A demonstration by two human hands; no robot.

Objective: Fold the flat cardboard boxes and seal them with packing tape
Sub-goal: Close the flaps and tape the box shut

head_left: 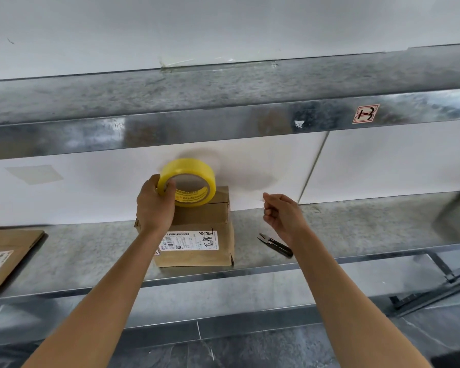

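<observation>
Left hand (154, 205) grips the yellow tape roll (187, 181), with the thumb tucked into the hole. It holds the roll up on its edge, right at the top of the brown box (197, 235), which sits just under the hand. Right hand (282, 213) is up in the air beside the box, fingers curled in tight, with nothing to see inside them. Little black snips (275, 245) lie on the shelf (356, 227) just below that hand. Flat cardboard (6, 256) lies far out past the left hand.
</observation>
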